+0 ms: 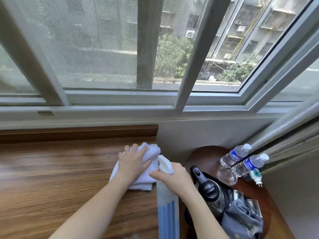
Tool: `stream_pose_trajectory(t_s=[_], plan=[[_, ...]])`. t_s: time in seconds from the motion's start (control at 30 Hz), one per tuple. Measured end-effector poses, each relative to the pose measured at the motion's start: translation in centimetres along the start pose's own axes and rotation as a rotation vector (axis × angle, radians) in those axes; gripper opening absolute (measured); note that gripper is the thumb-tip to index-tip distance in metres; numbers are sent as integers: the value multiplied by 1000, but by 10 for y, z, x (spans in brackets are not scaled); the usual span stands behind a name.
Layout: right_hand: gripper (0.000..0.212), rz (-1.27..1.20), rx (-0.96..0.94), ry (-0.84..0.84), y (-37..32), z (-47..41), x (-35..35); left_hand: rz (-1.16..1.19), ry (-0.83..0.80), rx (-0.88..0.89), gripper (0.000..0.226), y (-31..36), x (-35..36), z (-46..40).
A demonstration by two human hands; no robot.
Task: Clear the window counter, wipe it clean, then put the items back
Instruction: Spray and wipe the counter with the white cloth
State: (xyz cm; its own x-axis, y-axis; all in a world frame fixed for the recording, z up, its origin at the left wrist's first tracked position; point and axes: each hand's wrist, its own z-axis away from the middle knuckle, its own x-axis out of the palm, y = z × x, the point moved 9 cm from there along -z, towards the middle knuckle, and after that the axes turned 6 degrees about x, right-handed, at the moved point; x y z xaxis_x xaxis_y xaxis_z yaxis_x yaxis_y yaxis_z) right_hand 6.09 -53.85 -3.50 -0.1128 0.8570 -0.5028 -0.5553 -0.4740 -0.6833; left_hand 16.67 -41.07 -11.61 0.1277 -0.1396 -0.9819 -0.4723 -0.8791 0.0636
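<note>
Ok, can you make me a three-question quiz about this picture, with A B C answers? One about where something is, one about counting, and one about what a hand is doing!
1. Where is the white cloth?
A. On the wooden counter
B. On the round side table
C. Hanging on the window

2. How many water bottles stand on the round side table?
A. One
B. Two
C. Four

3. What is the right hand doing?
A. Resting flat and empty
B. Gripping the spray bottle
C. Lifting the kettle

Answers:
1 A: the cloth lies on the wood under the left hand.
2 B: two bottles with white caps stand side by side.
3 B: its fingers curl round the sprayer's neck.
</note>
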Motion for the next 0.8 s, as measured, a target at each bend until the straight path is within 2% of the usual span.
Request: stream_pose_trajectory(t_s=[0.17,0.37,0.53,0.8], plan=[[49,37,-8,0,1,12,0,-35,-9,-105,52,-60,-6,20],[38,41,16,8,10,23,-4,-3,-60,-249,58,-109,-6,37],[40,39,17,42,19,28,-10,12,-120,-345,63,-80,-7,32],[40,78,17,72,25,23,-17,-10,-173,-206,68,12,2,13]])
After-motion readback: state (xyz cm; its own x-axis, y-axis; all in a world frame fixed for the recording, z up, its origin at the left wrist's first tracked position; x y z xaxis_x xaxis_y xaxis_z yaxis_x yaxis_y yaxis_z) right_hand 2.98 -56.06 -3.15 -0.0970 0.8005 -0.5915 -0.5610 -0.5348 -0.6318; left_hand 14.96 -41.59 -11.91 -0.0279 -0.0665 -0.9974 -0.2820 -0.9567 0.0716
